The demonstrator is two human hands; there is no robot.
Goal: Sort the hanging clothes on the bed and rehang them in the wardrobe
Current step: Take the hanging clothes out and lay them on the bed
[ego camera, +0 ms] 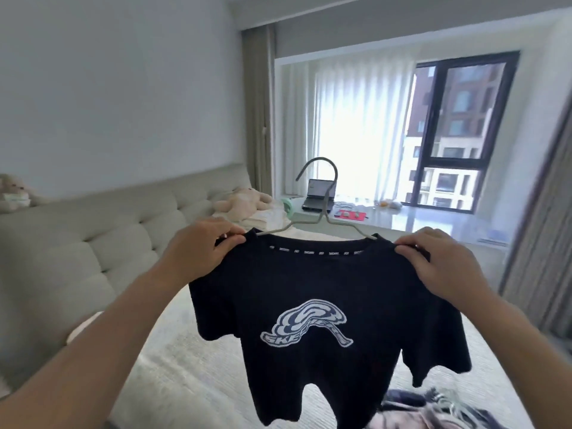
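A black T-shirt (pixel 325 292) with a white swirl logo on its chest hangs in the air above the bed (pixel 192 360), on a grey hanger (pixel 325 196) whose hook stands up above the collar. My left hand (pixel 201 249) pinches the shirt's left shoulder over the hanger's end. On the other side my right hand (pixel 442 261) pinches the right shoulder the same way. More clothes (pixel 448 410) with hangers lie in a heap on the bed at the lower right, partly hidden by the shirt.
A padded grey headboard (pixel 108 243) runs along the left. Plush toys (pixel 244 201) and folded linen sit at the bed's far end. A laptop (pixel 318 195) and small items rest on the window ledge. A grey curtain (pixel 544 243) hangs at the right.
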